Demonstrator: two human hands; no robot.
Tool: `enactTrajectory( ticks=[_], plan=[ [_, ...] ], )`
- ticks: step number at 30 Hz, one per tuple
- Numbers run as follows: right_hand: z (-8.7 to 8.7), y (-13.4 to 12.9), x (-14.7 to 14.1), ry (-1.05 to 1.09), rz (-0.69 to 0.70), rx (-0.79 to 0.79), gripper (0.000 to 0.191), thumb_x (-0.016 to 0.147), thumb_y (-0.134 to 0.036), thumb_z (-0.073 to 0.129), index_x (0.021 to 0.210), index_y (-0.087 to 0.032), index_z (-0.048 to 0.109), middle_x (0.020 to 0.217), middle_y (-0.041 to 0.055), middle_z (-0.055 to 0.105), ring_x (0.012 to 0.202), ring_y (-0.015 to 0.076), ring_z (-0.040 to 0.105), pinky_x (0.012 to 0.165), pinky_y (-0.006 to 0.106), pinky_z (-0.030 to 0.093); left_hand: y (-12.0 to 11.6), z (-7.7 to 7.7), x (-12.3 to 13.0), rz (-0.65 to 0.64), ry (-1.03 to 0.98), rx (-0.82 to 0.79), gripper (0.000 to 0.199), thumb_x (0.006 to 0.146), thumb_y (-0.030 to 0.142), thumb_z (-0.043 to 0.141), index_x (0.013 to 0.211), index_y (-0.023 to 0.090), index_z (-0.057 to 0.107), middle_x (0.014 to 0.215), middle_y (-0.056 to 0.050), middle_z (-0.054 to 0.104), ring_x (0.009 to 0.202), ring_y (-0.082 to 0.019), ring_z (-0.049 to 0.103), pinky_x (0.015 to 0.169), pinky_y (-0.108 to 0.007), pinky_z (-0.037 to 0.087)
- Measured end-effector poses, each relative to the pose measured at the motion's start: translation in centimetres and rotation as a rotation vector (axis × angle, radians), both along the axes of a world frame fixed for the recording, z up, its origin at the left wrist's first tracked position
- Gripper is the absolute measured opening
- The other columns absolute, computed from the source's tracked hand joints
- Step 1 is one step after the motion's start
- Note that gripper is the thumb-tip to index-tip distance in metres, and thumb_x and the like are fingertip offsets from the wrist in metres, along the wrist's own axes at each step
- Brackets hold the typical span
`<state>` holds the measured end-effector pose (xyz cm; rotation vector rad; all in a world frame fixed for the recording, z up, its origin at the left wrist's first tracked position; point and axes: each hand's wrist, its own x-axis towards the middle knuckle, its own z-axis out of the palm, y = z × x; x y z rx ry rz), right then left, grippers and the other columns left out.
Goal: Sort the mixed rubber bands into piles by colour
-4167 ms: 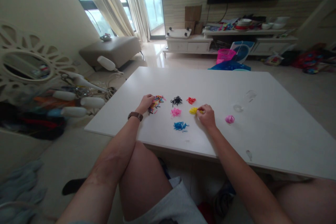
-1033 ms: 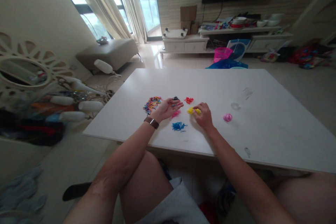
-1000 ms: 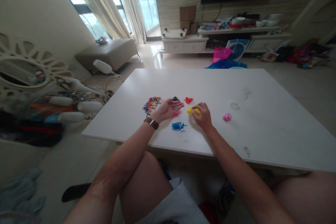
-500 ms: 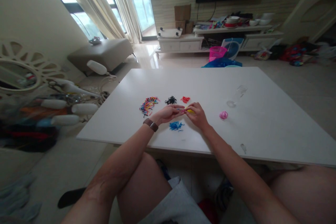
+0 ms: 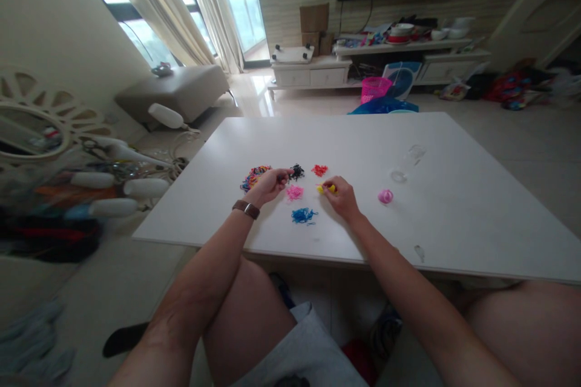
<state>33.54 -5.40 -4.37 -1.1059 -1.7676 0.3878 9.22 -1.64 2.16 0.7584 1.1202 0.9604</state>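
Bands of thin, bright yellow material (image 5: pixel 321 189) are heaped in a small pile on the smooth white rectangular table (image 5: pixel 354 139), partly covered by the right hand (image 5: pixel 336 190). Its grip is bent down at the pile with the fingertips drawn together; whether a band is pinched there cannot be told. To the left, a loose pile of pink bands (image 5: pixel 295 193) is seen, with a tangled blue pile (image 5: pixel 303 215) nearer the front edge. Farther back, a red pile (image 5: pixel 319 170) and a black pile (image 5: pixel 297 172) are set. The left hand (image 5: pixel 270 185) is held beside the black one, index finger stretched toward it; whether anything is held in that grip cannot be told. A multicoloured pile (image 5: pixel 253 177) is partly hidden behind it. On the right, a round pink object (image 5: pixel 385 196) and a clear ring (image 5: pixel 398 176) are placed apart.
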Motion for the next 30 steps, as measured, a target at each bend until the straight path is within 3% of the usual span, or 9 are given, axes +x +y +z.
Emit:
enactTrajectory(
  ticks=[4, 7, 10, 16, 21, 26, 30],
  plan=[
    [0.1, -0.1, -0.1, -0.008, 0.040, 0.007, 0.005, 0.087, -0.024, 0.060, 0.082, -0.024, 0.062, 0.084, 0.0045, 0.065, 0.082, 0.0222, 0.060, 0.076, 0.036, 0.049, -0.4, -0.7, -0.3, -0.192, 0.262, 0.128, 0.020, 0.075, 0.026, 0.076, 0.083, 0.008, 0.077, 0.053, 0.003, 0.045, 0.047, -0.005, 0.029, 0.043, -0.022, 0.019],
    [0.2, -0.2, -0.2, -0.039, 0.087, 0.029, 0.005, 0.087, -0.024, 0.061, 0.083, -0.024, 0.062, 0.084, 0.0044, 0.065, 0.085, 0.0230, 0.061, 0.078, 0.037, 0.049, -1.0, -1.1, 0.7, -0.325, 0.438, 0.263, 0.035, 0.071, 0.038, 0.080, 0.091, 0.009, 0.079, 0.060, 0.000, 0.058, 0.052, -0.007, 0.038, 0.050, -0.024, 0.027],
    [0.2, -0.3, -0.3, -0.058, 0.109, 0.042, 0.005, 0.088, -0.024, 0.061, 0.083, -0.025, 0.062, 0.083, 0.0041, 0.066, 0.085, 0.0230, 0.061, 0.078, 0.037, 0.049, -1.6, -1.1, 2.2, -0.365, 0.529, 0.387, 0.040, 0.072, 0.041, 0.080, 0.095, 0.009, 0.080, 0.069, -0.004, 0.065, 0.059, -0.010, 0.046, 0.056, -0.025, 0.033],
    [0.3, -0.4, -0.4, -0.064, 0.116, 0.028, 0.005, 0.089, -0.026, 0.062, 0.085, -0.025, 0.062, 0.083, 0.0038, 0.066, 0.085, 0.0227, 0.061, 0.078, 0.037, 0.050, -1.9, -0.8, 3.4, -0.406, 0.666, 0.481, 0.034, 0.078, 0.041, 0.073, 0.090, 0.010, 0.080, 0.051, 0.005, 0.044, 0.048, -0.008, 0.035, 0.050, -0.026, 0.024],
    [0.4, -0.5, -0.4, -0.047, 0.097, 0.031, 0.004, 0.087, -0.025, 0.065, 0.090, -0.025, 0.062, 0.090, 0.0043, 0.065, 0.091, 0.0230, 0.061, 0.082, 0.038, 0.050, -0.5, -0.3, 0.2, -0.311, 0.869, 0.602, 0.024, 0.074, 0.030, 0.073, 0.084, 0.010, 0.081, 0.056, 0.002, 0.053, 0.056, -0.010, 0.039, 0.056, -0.026, 0.028],
    [0.7, -0.5, -0.5, -0.062, 0.071, 0.025, 0.003, 0.086, -0.023, 0.063, 0.086, -0.024, 0.060, 0.089, 0.0049, 0.063, 0.089, 0.0230, 0.060, 0.081, 0.037, 0.050, 0.0, -0.9, -4.0, -0.458, 0.945, 0.547, 0.023, 0.072, 0.034, 0.074, 0.080, 0.014, 0.082, 0.053, 0.003, 0.049, 0.053, -0.010, 0.036, 0.053, -0.026, 0.024],
    [0.6, -0.5, -0.5, -0.071, 0.083, 0.023, 0.003, 0.086, -0.022, 0.062, 0.084, -0.024, 0.061, 0.089, 0.0054, 0.063, 0.090, 0.0238, 0.060, 0.081, 0.038, 0.050, -0.2, -1.2, -4.8, -0.495, 0.978, 0.511, 0.022, 0.069, 0.032, 0.078, 0.081, 0.015, 0.082, 0.052, 0.004, 0.046, 0.052, -0.010, 0.035, 0.053, -0.026, 0.024]
  ],
)
